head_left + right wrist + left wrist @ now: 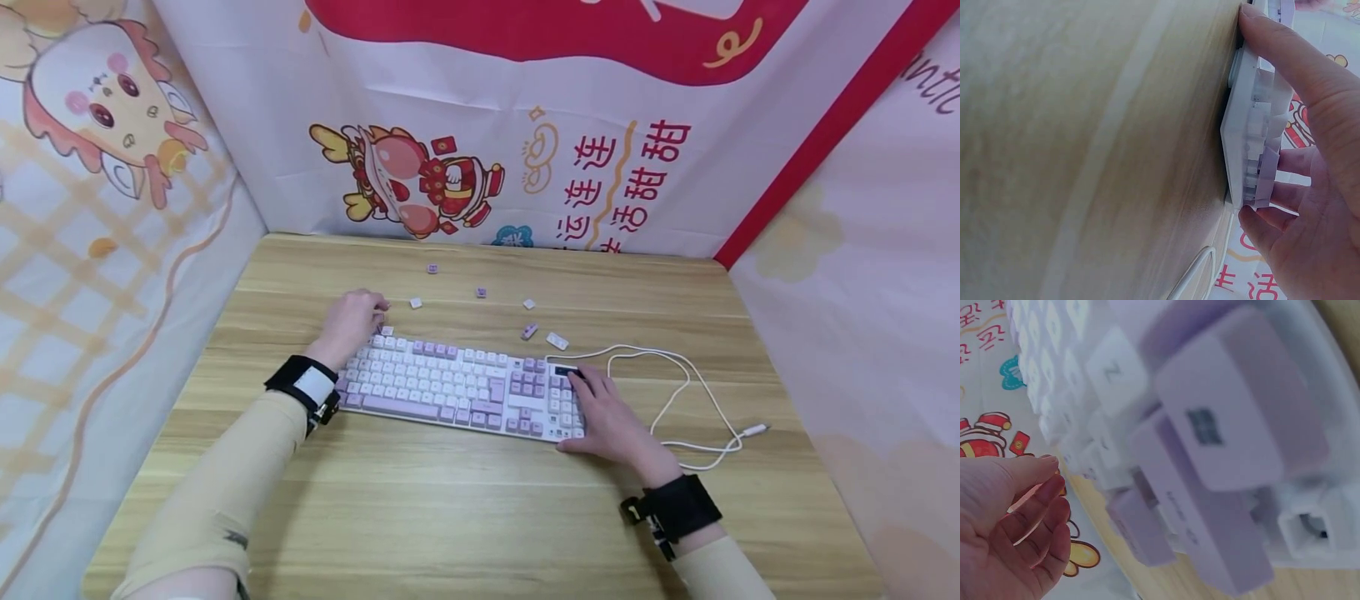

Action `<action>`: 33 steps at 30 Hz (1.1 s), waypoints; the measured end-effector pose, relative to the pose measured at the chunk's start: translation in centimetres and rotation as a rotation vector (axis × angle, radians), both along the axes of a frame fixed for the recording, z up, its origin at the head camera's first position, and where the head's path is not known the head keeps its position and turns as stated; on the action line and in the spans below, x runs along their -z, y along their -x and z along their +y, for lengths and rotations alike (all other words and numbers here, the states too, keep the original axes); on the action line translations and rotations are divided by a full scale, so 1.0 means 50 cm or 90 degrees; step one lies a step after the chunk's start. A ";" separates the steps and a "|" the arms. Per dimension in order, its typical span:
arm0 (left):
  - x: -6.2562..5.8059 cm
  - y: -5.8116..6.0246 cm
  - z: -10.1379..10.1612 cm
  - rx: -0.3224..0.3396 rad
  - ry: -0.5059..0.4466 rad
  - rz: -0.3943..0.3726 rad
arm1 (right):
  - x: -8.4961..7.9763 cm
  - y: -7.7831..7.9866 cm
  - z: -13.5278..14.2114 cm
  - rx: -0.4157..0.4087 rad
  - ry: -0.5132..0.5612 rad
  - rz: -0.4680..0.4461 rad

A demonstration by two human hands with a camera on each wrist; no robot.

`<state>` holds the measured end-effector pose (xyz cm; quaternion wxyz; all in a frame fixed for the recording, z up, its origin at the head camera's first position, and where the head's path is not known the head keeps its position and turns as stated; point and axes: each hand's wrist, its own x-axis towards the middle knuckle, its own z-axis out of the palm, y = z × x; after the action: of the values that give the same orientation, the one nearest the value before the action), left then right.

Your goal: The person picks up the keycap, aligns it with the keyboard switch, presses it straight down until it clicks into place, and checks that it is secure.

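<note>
A white and lilac keyboard [420, 383] lies across the wooden table. At its far left corner is my left hand [356, 321], fingers bent and thumb close to the fingertips; whether anything sits between them is hidden. In the left wrist view this hand [1016, 525] shows beyond the keyboard's edge, near a lilac Windows key [1229, 406] and a bare key socket [1310, 531]. My right hand [611, 417] grips the keyboard's right end, thumb at the front edge and fingers over the far side. The right wrist view shows the hand [1316, 187] around that end.
Behind the keyboard lie loose keycaps: a purple one [432, 269], another purple one [482, 292], a white one [416, 303], a second white one [528, 304], a long purple one [529, 331] and a long white one [557, 341]. A white cable [697, 375] loops at right.
</note>
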<state>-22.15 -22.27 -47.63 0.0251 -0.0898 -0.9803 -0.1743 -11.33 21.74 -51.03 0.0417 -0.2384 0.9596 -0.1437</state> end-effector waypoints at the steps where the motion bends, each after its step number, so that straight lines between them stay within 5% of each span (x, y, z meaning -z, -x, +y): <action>1: 0.003 0.003 -0.002 -0.002 0.003 0.000 | 0.000 0.000 0.000 -0.001 -0.002 0.002; 12: 0.026 0.022 -0.002 0.002 0.061 -0.005 | -0.001 0.001 -0.001 -0.008 -0.003 0.021; 26: 0.039 0.027 0.002 0.008 0.042 -0.018 | -0.008 -0.002 -0.004 -0.002 0.003 0.011; 33: 0.031 0.020 0.004 0.003 0.009 0.013 | -0.003 -0.003 -0.001 -0.010 0.010 0.024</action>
<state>-23.16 -22.05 -49.19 0.0340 -0.0939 -0.9810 -0.1663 -11.18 21.66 -50.86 0.0230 -0.2486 0.9572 -0.1466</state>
